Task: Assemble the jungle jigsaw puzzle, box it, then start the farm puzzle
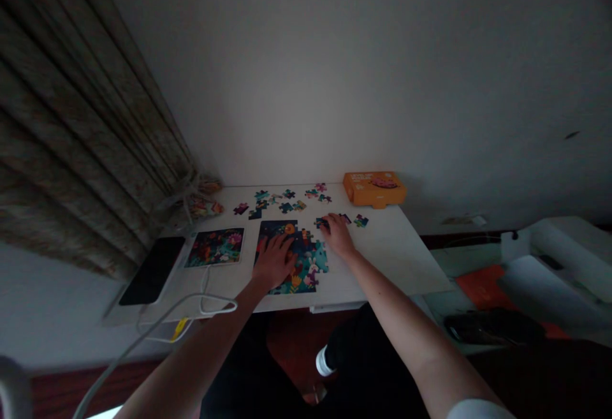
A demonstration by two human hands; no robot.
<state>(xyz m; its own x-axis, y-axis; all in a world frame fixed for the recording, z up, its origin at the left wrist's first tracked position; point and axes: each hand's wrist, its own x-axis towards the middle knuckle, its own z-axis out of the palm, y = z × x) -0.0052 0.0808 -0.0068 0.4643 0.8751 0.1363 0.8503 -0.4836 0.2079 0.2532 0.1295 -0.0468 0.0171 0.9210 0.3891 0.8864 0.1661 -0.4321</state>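
The partly joined jigsaw puzzle (pixel 295 284) lies flat on the white table, a dark picture with a rabbit and flowers and a stepped right edge. My left hand (pixel 275 259) rests on it with fingers spread, hiding its left middle part. My right hand (pixel 338 235) is just off the puzzle's upper right edge, fingertips closed on a small dark puzzle piece (pixel 320 222) at the table top. Two loose pieces, one a colourful puzzle piece (pixel 361 220), lie right of that hand. Several others, including a teal piece (pixel 285 208), are scattered behind the puzzle.
A picture card (pixel 215 248) lies left of the puzzle, beside a black tablet-like slab (pixel 153 271). An orange box (pixel 375 189) stands at the back right. A white cable (pixel 191 301) loops over the front left edge. Crumpled plastic packaging (pixel 203 205) sits by the curtain (pixel 81 106).
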